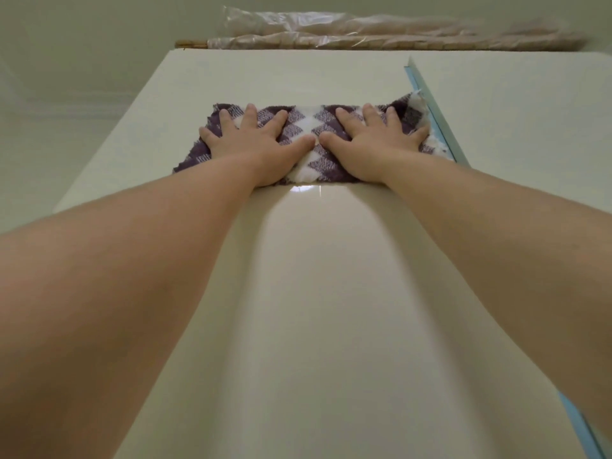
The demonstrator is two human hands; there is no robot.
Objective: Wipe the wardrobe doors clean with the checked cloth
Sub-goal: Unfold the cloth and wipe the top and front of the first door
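Observation:
The purple-and-white checked cloth [309, 140] is spread flat high up on the glossy cream wardrobe door [298, 293]. My left hand [251, 140] presses on the cloth's left half with fingers spread. My right hand [371, 140] presses flat on its right half. The two thumbs almost touch in the middle. The cloth's right end reaches the door's right edge, where a light blue strip [430, 111] runs along the gap. Both forearms stretch upward across the door.
A second cream door [530, 144] lies to the right of the blue strip. On top of the wardrobe lie long plastic-wrapped bundles [381, 34], one with a wooden end. A pale wall [66, 94] is at the left.

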